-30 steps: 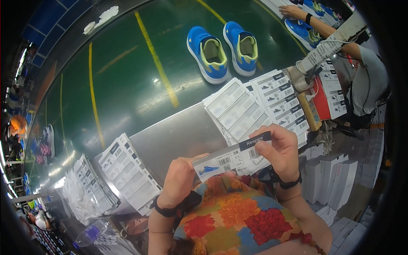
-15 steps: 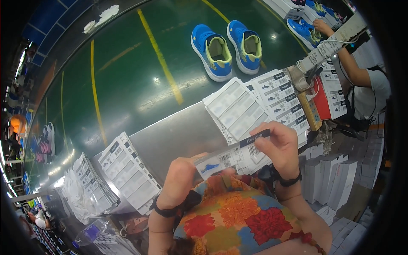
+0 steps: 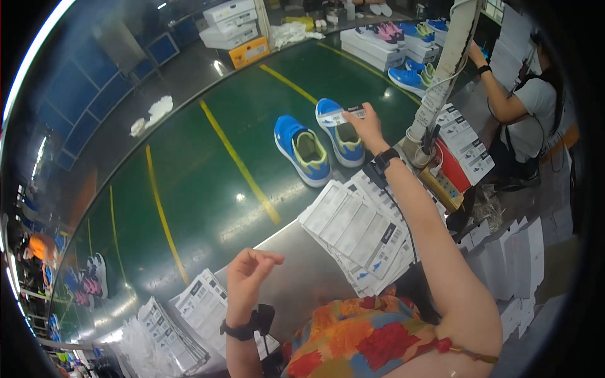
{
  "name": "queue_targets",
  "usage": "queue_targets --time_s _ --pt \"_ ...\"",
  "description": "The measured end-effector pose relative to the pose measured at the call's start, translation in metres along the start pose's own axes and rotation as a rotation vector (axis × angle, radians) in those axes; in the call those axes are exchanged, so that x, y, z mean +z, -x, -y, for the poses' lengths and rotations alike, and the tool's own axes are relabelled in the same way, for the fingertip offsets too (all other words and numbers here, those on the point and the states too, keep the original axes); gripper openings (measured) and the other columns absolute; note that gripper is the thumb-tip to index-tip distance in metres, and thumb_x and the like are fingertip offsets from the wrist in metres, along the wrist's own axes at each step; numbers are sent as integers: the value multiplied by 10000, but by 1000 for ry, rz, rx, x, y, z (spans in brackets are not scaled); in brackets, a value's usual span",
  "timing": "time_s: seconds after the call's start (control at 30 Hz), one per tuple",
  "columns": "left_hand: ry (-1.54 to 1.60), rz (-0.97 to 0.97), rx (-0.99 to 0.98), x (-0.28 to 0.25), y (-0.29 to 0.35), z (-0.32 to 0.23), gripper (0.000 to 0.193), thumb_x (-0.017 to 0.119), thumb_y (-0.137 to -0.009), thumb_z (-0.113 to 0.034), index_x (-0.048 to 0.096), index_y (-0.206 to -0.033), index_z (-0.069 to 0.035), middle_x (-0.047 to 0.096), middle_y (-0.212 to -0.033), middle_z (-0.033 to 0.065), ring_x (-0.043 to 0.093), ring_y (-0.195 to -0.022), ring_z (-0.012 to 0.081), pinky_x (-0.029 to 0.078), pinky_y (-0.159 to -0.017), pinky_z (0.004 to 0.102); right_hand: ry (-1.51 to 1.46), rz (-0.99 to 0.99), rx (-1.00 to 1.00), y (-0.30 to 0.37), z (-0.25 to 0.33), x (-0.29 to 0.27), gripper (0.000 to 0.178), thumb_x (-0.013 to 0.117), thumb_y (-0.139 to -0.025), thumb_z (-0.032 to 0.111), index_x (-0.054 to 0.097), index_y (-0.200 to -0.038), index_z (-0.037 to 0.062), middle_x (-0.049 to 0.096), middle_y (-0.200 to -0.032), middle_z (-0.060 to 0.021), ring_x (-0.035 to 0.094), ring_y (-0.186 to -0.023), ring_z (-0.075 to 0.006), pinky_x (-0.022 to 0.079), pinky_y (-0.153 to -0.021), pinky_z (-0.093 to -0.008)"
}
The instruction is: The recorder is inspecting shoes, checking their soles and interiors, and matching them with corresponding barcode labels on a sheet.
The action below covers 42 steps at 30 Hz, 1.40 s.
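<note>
My right hand (image 3: 369, 128) reaches out over the green belt, thumb and fingers pinching one end of a label sticker strip (image 3: 334, 118). The strip, clear with a dark end and a barcode, lies across the front of the right shoe (image 3: 348, 153) of a blue pair with lime lining; whether it touches the shoe I cannot tell. Beside it stands the left shoe (image 3: 288, 131). Back near the metal ledge, my left hand (image 3: 246, 277) hovers with fingers curled toward the thumb and nothing visible in them. Sheets of labels (image 3: 348, 220) lie fanned below the shoes.
More label sheets (image 3: 203, 301) lie at the lower left. A white post (image 3: 436, 94) with cables rises on the right, near a power strip (image 3: 446, 187) and a red box (image 3: 455, 165). A co-worker (image 3: 532, 107) sits beyond. Shoes on white boxes (image 3: 372, 50) stand farther along.
My right hand has carried the label strip from in front of my body out to the right shoe. My left hand has let go of the strip. The view has shifted toward the far side.
</note>
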State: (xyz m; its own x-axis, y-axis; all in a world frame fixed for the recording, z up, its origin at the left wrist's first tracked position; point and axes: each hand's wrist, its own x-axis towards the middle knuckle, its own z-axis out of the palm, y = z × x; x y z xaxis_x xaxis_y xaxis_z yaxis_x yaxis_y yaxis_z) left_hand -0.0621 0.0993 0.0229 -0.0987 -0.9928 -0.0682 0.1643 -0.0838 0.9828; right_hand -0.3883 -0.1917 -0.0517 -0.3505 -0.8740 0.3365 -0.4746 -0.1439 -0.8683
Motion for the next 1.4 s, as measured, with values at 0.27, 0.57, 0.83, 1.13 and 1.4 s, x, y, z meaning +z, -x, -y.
queue_targets --time_s 0.27,0.57,0.83,1.13,1.4 --pt "850 56 -165 -11 -35 81 206 556 -913 -297 609 -885 -99 637 -939 30 579 -917 184 463 -880 476 344 -175 -266 15 29 -2 799 759 -697 331 352 -1294 -9 405 -1191 -206 367 -1113 -376 313 -979 -449" --pt "1387 519 -422 23 -74 116 1028 275 -773 -802 266 -1392 19 358 -1401 213 362 -1276 383 235 -1053 586 287 904 -788 193 107 0 415 622 -774 349 586 -1063 55 592 -1036 -143 547 -910 -339 457 -774 -434" --pt "1029 507 -441 24 -65 136 1107 290 -696 -860 197 -1429 -35 261 -1463 161 245 -1333 394 118 -1056 672 440 1324 -685 195 141 13 425 754 -615 419 641 -703 19 612 -632 -161 618 -659 -348 485 -580 -425" --pt "757 397 -450 14 -59 153 1172 312 -674 -875 169 -1425 13 290 -1429 222 323 -1293 392 218 -1062 587 411 1514 -589 197 152 12 398 739 -676 393 663 -738 7 633 -672 -173 623 -662 -326 474 -594 -403" --pt "730 895 -337 25 -32 115 1157 430 -714 -804 108 -1425 50 221 -1456 259 279 -1320 411 195 -1096 521 142 1797 -539 186 161 -17 214 619 -799 197 633 -865 -7 607 -693 -177 578 -654 -283 428 -627 -383"
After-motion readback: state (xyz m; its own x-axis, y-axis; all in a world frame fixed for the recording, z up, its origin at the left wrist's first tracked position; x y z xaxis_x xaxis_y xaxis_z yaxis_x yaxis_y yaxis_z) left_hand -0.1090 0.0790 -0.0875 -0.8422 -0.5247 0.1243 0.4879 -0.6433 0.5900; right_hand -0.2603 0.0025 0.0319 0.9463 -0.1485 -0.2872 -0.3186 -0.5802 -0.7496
